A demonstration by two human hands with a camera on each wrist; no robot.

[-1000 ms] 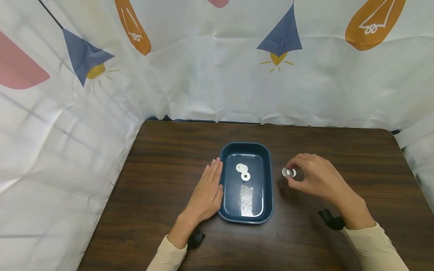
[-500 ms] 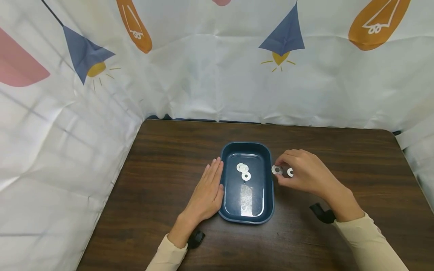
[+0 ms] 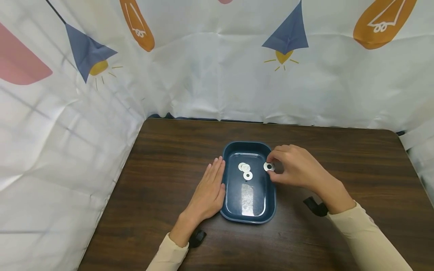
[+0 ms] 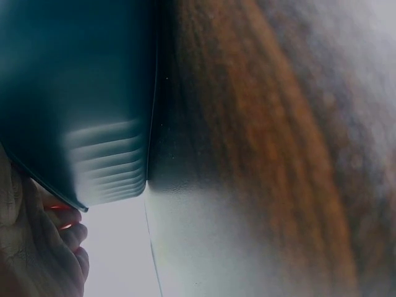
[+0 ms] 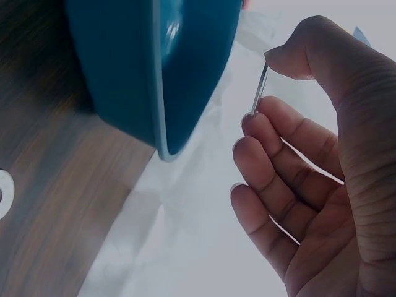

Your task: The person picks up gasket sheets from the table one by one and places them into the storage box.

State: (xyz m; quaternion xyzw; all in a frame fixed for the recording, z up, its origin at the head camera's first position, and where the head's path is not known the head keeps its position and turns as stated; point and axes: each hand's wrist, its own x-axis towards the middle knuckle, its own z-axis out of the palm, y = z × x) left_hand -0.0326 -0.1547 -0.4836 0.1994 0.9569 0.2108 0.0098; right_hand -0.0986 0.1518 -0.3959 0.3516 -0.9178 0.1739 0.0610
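A dark blue rectangular tray (image 3: 234,213) stands on the table. Several pale flat washers (image 3: 248,175) lie inside it, two of them overlapping. My left hand (image 3: 207,192) rests straight-fingered along the tray's left side; in the left wrist view its fingers (image 4: 68,238) lie by the tray's rim. Over the tray's right rim, my right hand (image 3: 296,167) pinches one metal washer (image 3: 269,166) between thumb and fingertips. The right wrist view shows that washer (image 5: 260,90) edge-on, above the rim. Another washer (image 5: 5,193) lies on the table, hidden in the head view by my right hand.
The brown wood-grain table (image 3: 162,169) spreads around the tray. A white patterned cloth (image 3: 217,75) hangs behind its far edge and along the left side. A black strap piece (image 3: 315,206) is on my right wrist, another (image 3: 197,238) on my left.
My right hand has moved left with the pinched washer, from the table beside the tray to over its right rim. A second washer was left on the table. My left hand stays put.
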